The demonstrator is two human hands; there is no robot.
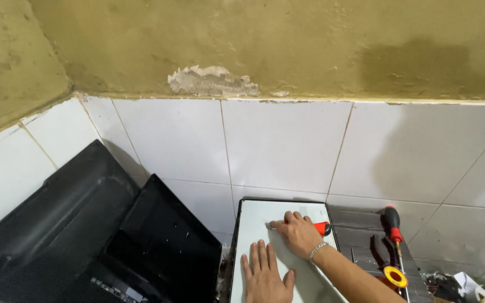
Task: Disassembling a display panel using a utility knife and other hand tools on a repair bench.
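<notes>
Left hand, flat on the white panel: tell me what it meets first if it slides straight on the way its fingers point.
The left hand points up the white flat panel; probably the right hand first, though it may pass beside it.

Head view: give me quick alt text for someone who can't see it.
Two bare hands rest on a white panel against a tiled wall: the left hand lies flat, the right hand holds a red-handled tool. Black plastic covers lean at left; a red-and-black screwdriver lies at right.
</notes>
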